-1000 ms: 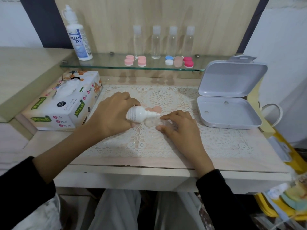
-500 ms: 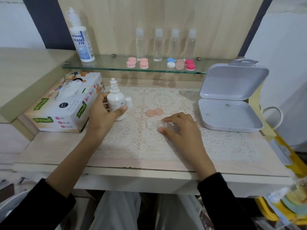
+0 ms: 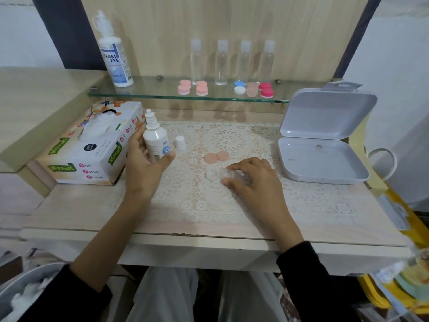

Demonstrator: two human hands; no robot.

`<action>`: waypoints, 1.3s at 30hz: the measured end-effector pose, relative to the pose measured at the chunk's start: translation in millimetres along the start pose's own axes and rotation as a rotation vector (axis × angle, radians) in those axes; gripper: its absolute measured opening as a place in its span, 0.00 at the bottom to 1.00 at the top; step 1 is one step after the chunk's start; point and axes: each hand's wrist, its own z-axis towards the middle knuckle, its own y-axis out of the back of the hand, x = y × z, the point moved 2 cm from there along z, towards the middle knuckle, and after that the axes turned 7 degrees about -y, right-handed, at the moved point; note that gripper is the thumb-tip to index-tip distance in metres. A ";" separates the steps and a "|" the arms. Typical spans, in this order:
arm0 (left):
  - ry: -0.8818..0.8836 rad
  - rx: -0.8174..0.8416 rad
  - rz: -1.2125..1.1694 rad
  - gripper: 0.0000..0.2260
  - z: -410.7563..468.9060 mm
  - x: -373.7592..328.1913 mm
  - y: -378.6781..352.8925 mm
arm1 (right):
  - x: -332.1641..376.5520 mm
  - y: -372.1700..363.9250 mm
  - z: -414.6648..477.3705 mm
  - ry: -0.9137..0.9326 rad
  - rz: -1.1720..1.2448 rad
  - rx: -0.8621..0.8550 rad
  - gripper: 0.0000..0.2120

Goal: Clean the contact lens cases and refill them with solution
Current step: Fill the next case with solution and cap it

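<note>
Head view: lens case (image 3: 218, 174) under right grip (image 3: 253, 180)

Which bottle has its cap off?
The small white bottle in the left hand: its nozzle is bare, its cap beside it. The shelf bottles are all capped.

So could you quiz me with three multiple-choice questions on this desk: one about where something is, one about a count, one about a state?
1. Where does the small white cap stand?
A. on the lace mat
B. on the glass shelf
C. in the grey box

2. How many clear bottles stand on the glass shelf?
A. two
B. four
C. six

3. How is the grey box?
A. shut
B. lid open
C. upside down

Answers:
1 A, it sits on the lace mat beside the dropper bottle held in the left hand.
2 B, four in a row.
3 B, its lid stands raised.
</note>
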 end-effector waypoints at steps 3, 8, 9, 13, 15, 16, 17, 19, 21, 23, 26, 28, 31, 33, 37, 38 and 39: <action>-0.038 -0.088 0.016 0.33 -9.4 -0.4 -2.0 | 0.0 0.0 -0.3 0.000 -0.004 0.002 0.12; -0.392 -0.197 0.153 0.25 -29.6 -25.3 -9.9 | 1.1 -0.4 -0.8 -0.011 0.008 0.002 0.12; -0.420 -0.130 0.154 0.22 -30.1 -30.7 -14.7 | 1.3 -0.3 -0.6 -0.012 0.006 0.002 0.12; -0.373 0.269 0.248 0.10 -21.0 -27.8 -40.3 | 1.5 0.3 -0.9 -0.016 0.001 0.002 0.13; -0.366 0.373 0.305 0.08 -14.6 -18.9 -52.2 | 1.6 0.2 -1.2 -0.016 0.000 0.000 0.13; -0.361 0.406 0.332 0.08 -11.4 -14.6 -57.3 | 1.8 0.1 -1.2 -0.017 0.000 -0.001 0.13; -0.362 0.433 0.360 0.08 -7.9 -11.5 -61.5 | 2.0 0.1 -1.2 -0.017 -0.001 -0.001 0.13; -0.373 0.480 0.405 0.08 -1.6 -8.4 -67.0 | 2.1 0.4 -1.0 -0.015 -0.005 -0.006 0.12; -0.390 0.510 0.432 0.07 2.8 -9.4 -69.1 | 1.7 0.6 -0.7 -0.012 -0.010 -0.006 0.12; -0.391 0.531 0.457 0.07 5.9 -11.2 -68.1 | 1.6 0.2 -0.4 -0.008 -0.014 -0.002 0.12; -0.388 0.525 0.486 0.07 8.4 -11.8 -64.8 | 1.5 0.1 -0.4 0.001 -0.012 -0.007 0.12; -0.362 0.504 0.471 0.08 8.4 -11.7 -61.2 | 1.7 0.2 -0.6 0.001 -0.010 -0.006 0.12; -0.295 0.454 0.362 0.09 3.5 -16.4 -53.4 | 1.8 0.4 -0.6 0.001 -0.006 -0.007 0.12; -0.282 0.453 0.266 0.09 -3.5 -22.5 -49.2 | 1.9 -0.1 -0.4 0.000 -0.005 -0.006 0.12; -0.334 0.572 0.230 0.09 -16.1 -28.0 -46.7 | 0.3 -0.7 -0.5 0.000 -0.012 -0.006 0.13; -0.351 0.596 0.249 0.10 -17.5 -27.5 -46.4 | -0.4 -0.5 -0.5 0.000 -0.014 -0.008 0.13; -0.363 0.606 0.267 0.10 -18.1 -27.1 -46.0 | -0.7 -0.3 -0.7 -0.001 -0.014 -0.007 0.13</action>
